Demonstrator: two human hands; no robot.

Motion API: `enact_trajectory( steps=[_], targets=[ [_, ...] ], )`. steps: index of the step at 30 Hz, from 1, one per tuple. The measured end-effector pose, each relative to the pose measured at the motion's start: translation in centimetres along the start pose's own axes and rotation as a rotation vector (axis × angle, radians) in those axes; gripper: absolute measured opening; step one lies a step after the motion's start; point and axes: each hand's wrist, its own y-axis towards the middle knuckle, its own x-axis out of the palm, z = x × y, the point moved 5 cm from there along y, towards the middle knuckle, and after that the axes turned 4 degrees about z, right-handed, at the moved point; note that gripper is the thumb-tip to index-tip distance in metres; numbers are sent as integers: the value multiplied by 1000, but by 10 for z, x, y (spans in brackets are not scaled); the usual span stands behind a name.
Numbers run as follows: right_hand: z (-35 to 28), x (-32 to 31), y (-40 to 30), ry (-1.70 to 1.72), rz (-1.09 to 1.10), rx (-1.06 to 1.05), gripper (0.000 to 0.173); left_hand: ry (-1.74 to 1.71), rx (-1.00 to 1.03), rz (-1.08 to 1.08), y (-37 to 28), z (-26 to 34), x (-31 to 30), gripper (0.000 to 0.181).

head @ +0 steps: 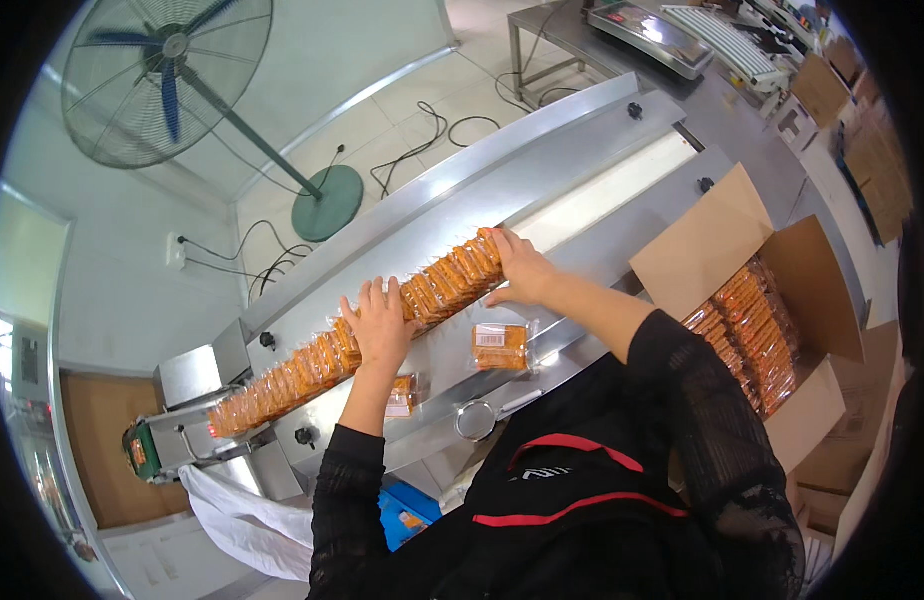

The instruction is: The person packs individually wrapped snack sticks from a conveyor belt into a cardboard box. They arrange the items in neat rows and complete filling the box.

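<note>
A long row of clear-wrapped orange snack packets (297,375) stands on edge along the steel conveyor table (447,195). My left hand (379,322) lies over the middle of the row with its fingers spread. At the row's upper right end, my right hand (522,270) presses against the last packets, its thumb apart from the fingers. One loose packet with a barcode label (501,346) lies flat below the row. Another loose packet (402,396) is partly hidden by my left forearm.
An open cardboard box (702,240) at the right holds rows of similar packets. A round-framed tool with a handle (475,420) lies at the near edge. A pedestal fan (327,202) stands beyond the table, with cables (424,142) on the floor. A blue bin (409,510) sits below.
</note>
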Motion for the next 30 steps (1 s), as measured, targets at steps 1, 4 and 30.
enact_trajectory(
  steps=[1, 4, 30],
  targets=[
    [-3, -1, -2, 13, 67, 44, 120, -6, 40, 22, 5, 1, 0, 85],
    [6, -15, -3, 124, 208, 29, 104, -8, 171, 62, 28, 9, 9, 76],
    [5, -20, 80, 247, -42, 155, 103, -1065, -322, -342, 113, 22, 24, 71]
  ],
)
